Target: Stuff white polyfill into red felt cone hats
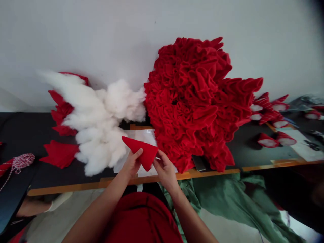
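Observation:
A red felt cone (142, 152) is held above the table's front edge, its tip pointing up and left. My left hand (133, 163) grips its lower left side, the thumb lying across the felt. At the wide right end, the fingers of my right hand (164, 167) pinch the rim. Whether there is stuffing inside the cone cannot be seen. Beneath it lies a white sheet (146, 135). Just left of my hands spreads a heap of white fluffy stuffing (101, 125), and to the right rises a tall pile of red felt pieces (187, 101).
Red felt cones (60, 153) lie at the left beside the stuffing. Several striped cones with white-filled ends (268, 140) and scissors (312, 145) are at the right. Red-and-white yarn (22, 162) sits far left. Green cloth (227, 192) hangs below the table edge (202, 172).

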Demonstrator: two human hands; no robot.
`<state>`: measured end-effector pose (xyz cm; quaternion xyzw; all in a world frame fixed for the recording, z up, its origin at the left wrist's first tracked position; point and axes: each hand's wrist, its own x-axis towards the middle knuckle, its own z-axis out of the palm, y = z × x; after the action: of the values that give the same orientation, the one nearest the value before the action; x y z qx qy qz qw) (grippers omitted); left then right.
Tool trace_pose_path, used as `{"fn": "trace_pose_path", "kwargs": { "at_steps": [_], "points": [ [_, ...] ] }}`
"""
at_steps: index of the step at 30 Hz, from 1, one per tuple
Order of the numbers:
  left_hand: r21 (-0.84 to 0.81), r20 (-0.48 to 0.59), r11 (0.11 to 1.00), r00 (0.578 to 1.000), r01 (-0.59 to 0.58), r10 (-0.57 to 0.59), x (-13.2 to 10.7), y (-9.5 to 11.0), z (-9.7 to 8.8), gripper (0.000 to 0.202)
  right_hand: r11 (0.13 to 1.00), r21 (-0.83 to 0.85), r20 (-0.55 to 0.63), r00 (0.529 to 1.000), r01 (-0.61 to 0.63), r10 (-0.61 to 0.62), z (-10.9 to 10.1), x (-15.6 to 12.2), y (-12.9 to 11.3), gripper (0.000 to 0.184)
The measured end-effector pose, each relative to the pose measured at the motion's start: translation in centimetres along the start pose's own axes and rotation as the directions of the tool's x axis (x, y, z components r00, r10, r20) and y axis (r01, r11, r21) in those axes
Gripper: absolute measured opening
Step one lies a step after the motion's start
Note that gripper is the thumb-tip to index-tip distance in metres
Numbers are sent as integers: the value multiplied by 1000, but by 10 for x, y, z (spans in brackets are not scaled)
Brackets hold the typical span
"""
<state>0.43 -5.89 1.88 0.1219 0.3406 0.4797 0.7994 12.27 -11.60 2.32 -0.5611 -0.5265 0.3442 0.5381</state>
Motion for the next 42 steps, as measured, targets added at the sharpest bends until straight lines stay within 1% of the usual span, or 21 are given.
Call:
{"fn": "trace_pose_path", "kwargs": {
  "at_steps": [2, 4, 5, 7, 9, 12, 15, 17, 18, 20, 21, 23, 26, 29, 31, 34, 36, 37, 39, 40, 42],
  "points": [
    [-19, -46, 999, 999, -27, 27, 1, 0, -3, 32, 999, -39, -53, 998, 25, -27, 0, -6, -1, 31],
    [-56, -42, 998, 999, 2, -4, -1, -1, 0, 34, 976, -185, -67, 989, 116, -130, 2, -11, -4, 34],
    [-71, -21, 997, 999, 31, -33, -2, -1, 2, 37, 950, -254, -31, 980, 184, -198, 3, -12, -5, 37],
    [-90, 36, 994, 997, 70, -67, -8, -2, 8, 43, 886, -337, 94, 947, 320, -306, 5, -12, -7, 46],
    [-99, 75, 993, 995, 66, -59, -13, -2, 14, 49, 838, -385, 179, 922, 386, -343, 7, -9, -6, 56],
    [-101, 68, 990, 994, 94, -87, -15, -1, 16, 49, 806, -470, 175, 933, 360, -314, 8, -5, -1, 60],
    [-132, -13, 981, 989, 145, -148, -10, 4, 14, 38, 806, -511, 97, 951, 300, -292, 5, -10, 1, 54],
    [-151, -51, 976, 985, 156, -165, -6, 7, 12, 31, 795, -525, 24, 939, 304, -343, 3, -16, -2, 49],
    [-153, -56, 975, 984, 161, -171, -5, 8, 11, 28, 787, -520, 16, 925, 332, -379, 2, -19, -3, 46],
    [-146, -51, 974, 982, 172, -181, -4, 10, 11, 26, 781, -474, 80, 903, 407, -422, 3, -21, -6, 42],
    [-143, -48, 974, 982, 175, -183, -4, 10, 11, 25, 789, -443, 124, 901, 426, -417, 3, -20, -6, 40],
    [-148, -53, 974, 982, 171, -180, -5, 9, 12, 25, 818, -409, 166, 914, 406, -370, 6, -17, -5, 36],
    [-167, -74, 973, 982, 157, -171, -6, 8, 10, 26, 857, -407, 130, 949, 316, -288, 11, -9, 1, 32],
    [-172, -78, 974, 984, 146, -161, -5, 7, 9, 27, 915, -344, 12, 975, 212, -222, 18, -5, 6, 28],
    [-168, -62, 975, 985, 147, -159, -6, 5, 9, 27, 956, -267, -82, 986, 118, -144, 23, -3, 7, 25],
    [-164, -38, 972, 984, 166, -174, -10, 0, 13, 28, 985, -165, -202, 979, -43, 9, 31, 0, 8, 24],
    [-170, -44, 972, 985, 160, -170, -12, -2, 14, 27, 984, -146, -258, 964, -107, 67, 35, 3, 9, 23],
    [-173, -46, 974, 986, 150, -160, -13, -3, 15, 26, 981, -148, -274, 959, -121, 77, 36, 3, 9, 22],
    [-177, -49, 977, 991, 116, -126, -12, -2, 14, 23, 977, -189, -277, 960, -97, 42, 38, 3, 9, 20],
    [-178, -51, 979, 993, 100, -110, -11, -1, 13, 22, 973, -224, -283, 959, -59, -8, 38, 1, 9, 21],
    [-180, -58, 980, 994, 78, -90, -10, 4, 12, 20, 942, -328, -290, 942, 69, -170, 35, -4, 9, 27]
  ]
}}
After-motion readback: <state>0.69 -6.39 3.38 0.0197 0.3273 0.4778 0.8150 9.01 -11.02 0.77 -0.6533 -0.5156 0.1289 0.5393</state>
